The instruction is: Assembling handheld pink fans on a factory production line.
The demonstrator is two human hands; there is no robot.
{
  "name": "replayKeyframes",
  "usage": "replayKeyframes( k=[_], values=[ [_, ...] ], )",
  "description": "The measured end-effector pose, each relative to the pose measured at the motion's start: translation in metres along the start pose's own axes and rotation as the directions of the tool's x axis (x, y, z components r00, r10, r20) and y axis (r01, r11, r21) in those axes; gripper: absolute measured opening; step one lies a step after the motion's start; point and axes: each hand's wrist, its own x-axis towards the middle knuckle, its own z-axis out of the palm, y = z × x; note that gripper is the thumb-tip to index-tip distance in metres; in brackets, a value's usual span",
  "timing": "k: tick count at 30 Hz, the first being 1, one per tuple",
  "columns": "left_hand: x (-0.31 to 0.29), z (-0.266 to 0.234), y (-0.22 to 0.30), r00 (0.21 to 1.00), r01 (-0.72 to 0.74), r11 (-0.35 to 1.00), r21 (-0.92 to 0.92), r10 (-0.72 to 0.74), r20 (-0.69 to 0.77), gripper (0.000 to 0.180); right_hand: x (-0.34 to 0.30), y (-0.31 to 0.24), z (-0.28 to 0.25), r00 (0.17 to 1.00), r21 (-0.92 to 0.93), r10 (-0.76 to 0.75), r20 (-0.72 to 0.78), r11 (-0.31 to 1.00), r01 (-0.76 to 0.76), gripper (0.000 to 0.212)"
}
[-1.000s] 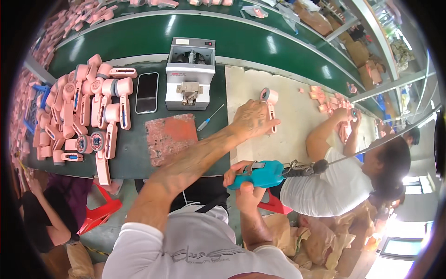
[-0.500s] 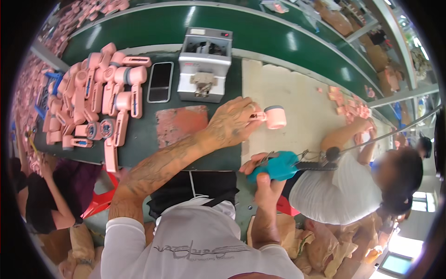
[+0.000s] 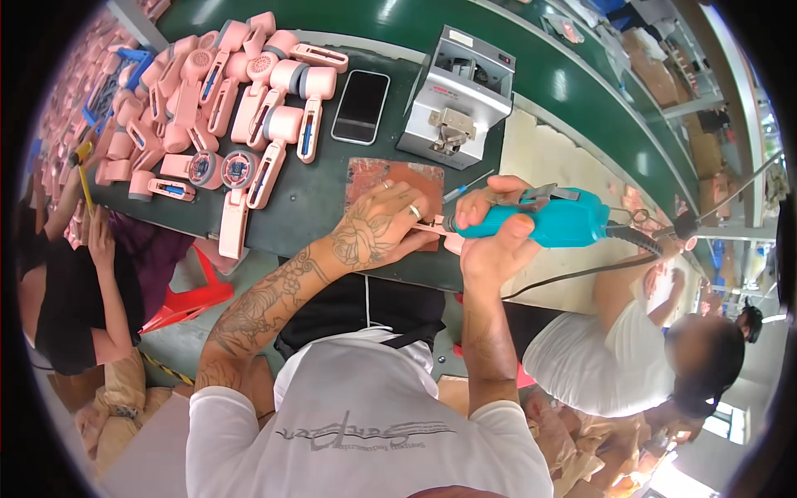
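Note:
Over a worn reddish mat [image 3: 361, 174], my left hand [image 3: 383, 224] presses down a pink handheld fan part [image 3: 452, 242], its fingers closed round the handle. Most of the part is hidden beneath my two hands. In my right hand [image 3: 498, 245] lies a teal electric screwdriver [image 3: 560, 220], gripped sideways with its nose pointing left at the opened handle. The bit's tip is too small to make out. From the screwdriver's back end a dark cord [image 3: 639, 238] runs off to the right.
Many pink fan parts [image 3: 228, 224] are heaped at left. A phone [image 3: 361, 108] and a grey machine [image 3: 461, 100] stand behind the mat. A thin blue-ended tool [image 3: 457, 193] lies near cardboard [image 3: 540, 153]. Co-workers sit on both sides, one in a white shirt [image 3: 594, 361] at right.
The pink part has come down from over the cardboard to the mat. My right hand has brought the screwdriver up against it. The view has shifted, so the bench appears moved rightward.

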Motion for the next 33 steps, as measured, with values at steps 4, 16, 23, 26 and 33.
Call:
replayKeyframes(
  k=[4,16,23,26,33],
  values=[
    [-0.001,-0.001,0.000,0.999,-0.046,0.999,-0.007,0.046,0.016,0.029,0.002,0.010,0.004,0.999,-0.009,-0.044,-0.017,0.999,0.044,0.077],
    [0.005,-0.001,0.002,1.000,-0.009,1.000,-0.024,0.009,0.013,0.030,0.004,0.011,-0.003,1.000,0.126,-0.008,0.013,0.992,0.006,0.073],
    [0.004,0.002,-0.003,0.999,0.002,0.996,-0.088,0.002,0.045,0.030,0.005,0.010,-0.001,0.999,-0.008,-0.017,0.040,1.000,0.017,0.078],
    [0.002,0.004,-0.006,0.998,0.011,0.992,-0.127,-0.002,0.065,0.031,0.004,0.010,-0.002,0.999,0.002,-0.011,0.049,1.000,0.011,0.078],
    [0.008,0.000,0.003,0.999,0.042,0.996,-0.078,-0.041,0.017,0.032,0.003,0.012,-0.004,0.998,0.011,0.001,0.060,1.000,-0.002,0.074]
  ],
)
